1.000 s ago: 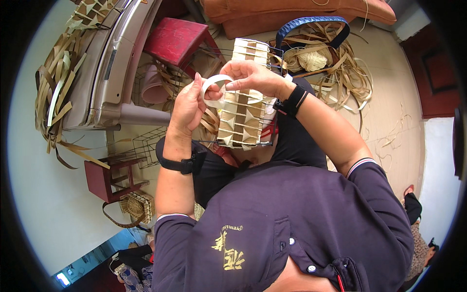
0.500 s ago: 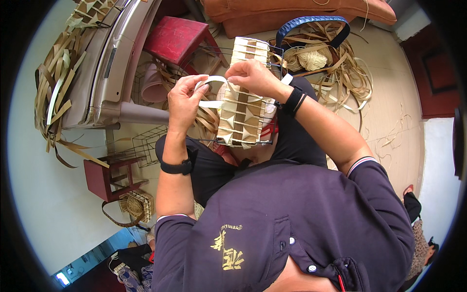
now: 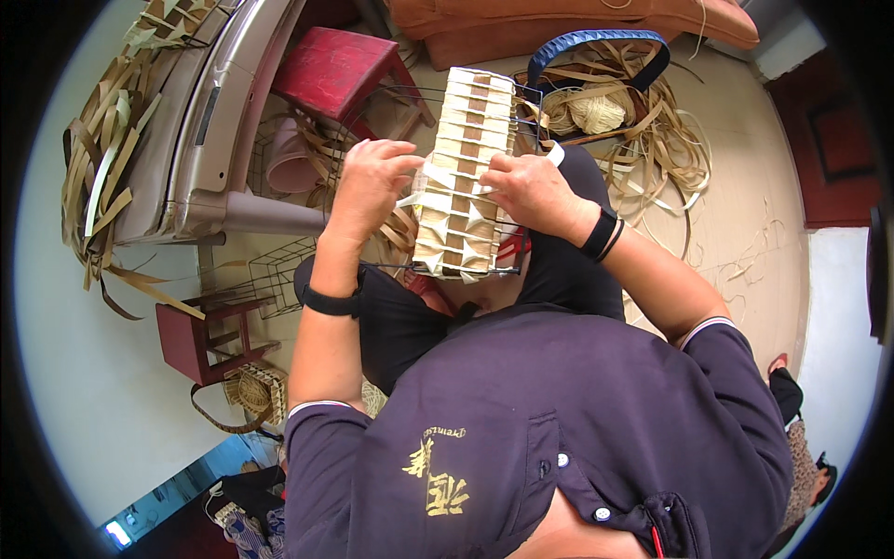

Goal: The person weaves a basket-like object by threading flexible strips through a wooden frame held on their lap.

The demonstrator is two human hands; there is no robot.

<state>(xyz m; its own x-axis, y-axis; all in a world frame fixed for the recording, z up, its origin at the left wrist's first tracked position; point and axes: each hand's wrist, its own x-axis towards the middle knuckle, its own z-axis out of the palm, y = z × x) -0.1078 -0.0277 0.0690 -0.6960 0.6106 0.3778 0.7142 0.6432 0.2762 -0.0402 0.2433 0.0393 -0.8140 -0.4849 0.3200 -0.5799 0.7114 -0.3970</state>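
Note:
A woven basket frame (image 3: 461, 214) of black wire, laced with cream and brown flat strips in pointed folds, rests upright between my knees. My left hand (image 3: 368, 186) is at its left side, fingertips closed around a white strip (image 3: 433, 173) that lies against the weave. My right hand (image 3: 535, 191) is over the right part of the panel, its fingers curled in a pinch at the weave; whatever they hold is hidden behind the fingertips. Another white strip end (image 3: 556, 154) sticks out above my right hand.
A blue-handled basket (image 3: 596, 42) with a ball of cream cord (image 3: 598, 112) and heaped strips (image 3: 666, 140) lies to the far right. A red stool (image 3: 331, 74), a pink bin (image 3: 293, 168) and a grey machine-like table (image 3: 223, 140) stand left. A small dark-red stool (image 3: 205, 340) is lower left.
The white strip's raised loop between my hands has flattened onto the panel. My right hand has moved down and right, and my left hand has shifted slightly toward the right.

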